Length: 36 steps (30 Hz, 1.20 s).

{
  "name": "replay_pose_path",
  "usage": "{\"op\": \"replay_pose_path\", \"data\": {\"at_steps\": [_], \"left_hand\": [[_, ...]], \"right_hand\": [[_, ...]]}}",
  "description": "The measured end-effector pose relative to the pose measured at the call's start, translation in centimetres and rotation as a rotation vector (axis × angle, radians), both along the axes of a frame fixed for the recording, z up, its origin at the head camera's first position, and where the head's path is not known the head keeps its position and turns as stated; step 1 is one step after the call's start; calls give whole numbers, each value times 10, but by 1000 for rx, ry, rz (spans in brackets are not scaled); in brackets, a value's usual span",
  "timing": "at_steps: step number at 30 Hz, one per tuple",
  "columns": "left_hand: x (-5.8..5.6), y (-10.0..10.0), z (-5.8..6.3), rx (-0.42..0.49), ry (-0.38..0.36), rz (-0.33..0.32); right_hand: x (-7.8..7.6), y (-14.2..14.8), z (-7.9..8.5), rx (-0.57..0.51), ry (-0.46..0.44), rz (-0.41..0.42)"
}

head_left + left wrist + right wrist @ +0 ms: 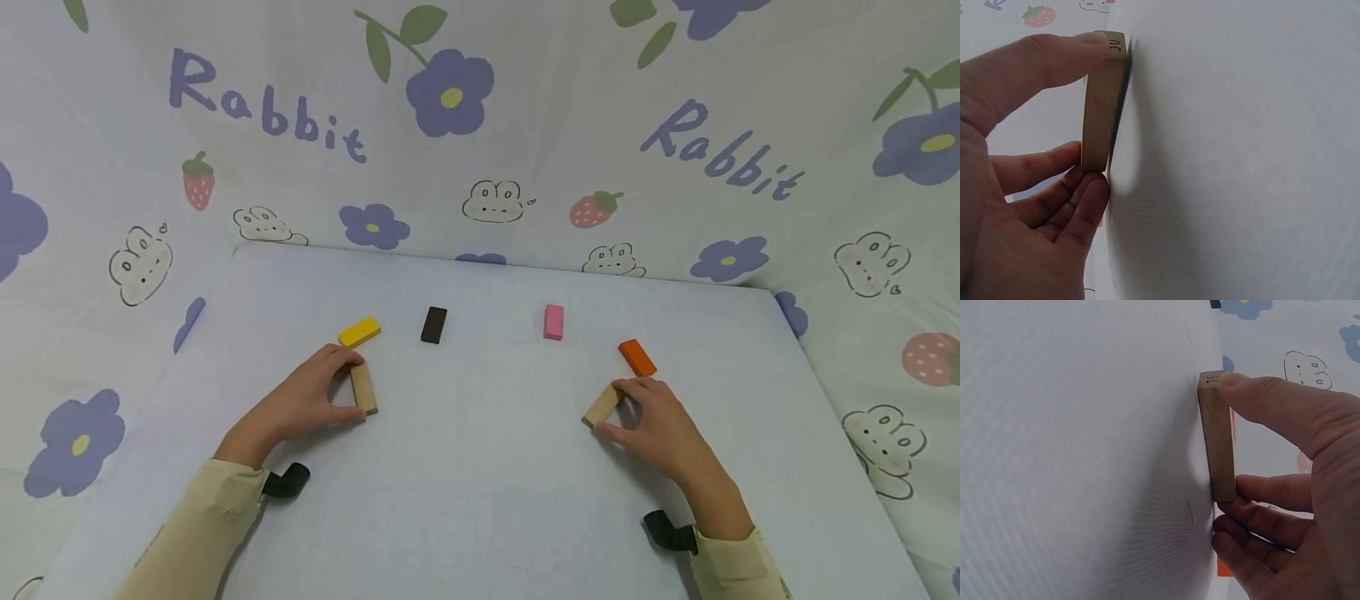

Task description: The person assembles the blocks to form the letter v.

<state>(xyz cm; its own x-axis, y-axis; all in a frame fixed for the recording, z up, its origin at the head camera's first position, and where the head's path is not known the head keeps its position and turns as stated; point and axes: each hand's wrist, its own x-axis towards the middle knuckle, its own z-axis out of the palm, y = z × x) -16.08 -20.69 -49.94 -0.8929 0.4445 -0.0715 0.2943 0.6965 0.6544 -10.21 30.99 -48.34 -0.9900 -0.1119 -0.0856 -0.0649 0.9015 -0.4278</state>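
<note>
My left hand (302,402), reaching from a cream sleeve (191,533), grips a plain, unpainted wooden block (363,387) by its ends on a smooth white tabletop (480,467). The thumb presses at 6 o'clock and the fingertips just short of 12, a hold that probably spares the long sides. At the block's 12 o'clock, just past my fingers, lies a yellow oblong block (360,332); at its 2 o'clock, a dark brown, nearly black oblong block (433,325) lies apart.

Farther right, a pink oblong block (553,322) lies at 11 o'clock from a second bare-wood block (602,406), pinched in my right hand (663,429), thumb at 7 and fingertips at 1. The slant likely suits the angle of my forearm. At that block's 1 o'clock rests an orange oblong block (637,357); whether my fingers touch it, I cannot tell. The coloured four bow in a loose arc, seemingly spaced to lie separately. Both wooden blocks sit low, each beside its shadow, on or barely above the tabletop; I cannot tell which.
</note>
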Motion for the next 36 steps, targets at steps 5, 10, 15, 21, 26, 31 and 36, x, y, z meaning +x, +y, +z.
{"op": "replay_pose_path", "data": {"at_steps": [5, 10, 15, 21, 26, 31, 36], "left_hand": [[2, 1, 0, -4, 7, -1], [4, 3, 2, -2, 5, -3], [4, 3, 3, -1, 10, -8], [5, 4, 2, 4, 10, -11], [5, 6, 0, 1, 22, -21], [4, 6, 0, -3, 37, -25], [3, 7, 0, -3, 40, -29]], "right_hand": [[0, -1, -1, 8, -4, -8], [0, 0, -2, 9, 10, -3], [1, -1, -1, 5, 17, -2], [1, -1, -1, 2, 27, 1], [1, 0, -2, -4, 32, -3], [2, -2, -2, -25, 37, -2], [3, -4, -1, -36, 51, 9]]}}
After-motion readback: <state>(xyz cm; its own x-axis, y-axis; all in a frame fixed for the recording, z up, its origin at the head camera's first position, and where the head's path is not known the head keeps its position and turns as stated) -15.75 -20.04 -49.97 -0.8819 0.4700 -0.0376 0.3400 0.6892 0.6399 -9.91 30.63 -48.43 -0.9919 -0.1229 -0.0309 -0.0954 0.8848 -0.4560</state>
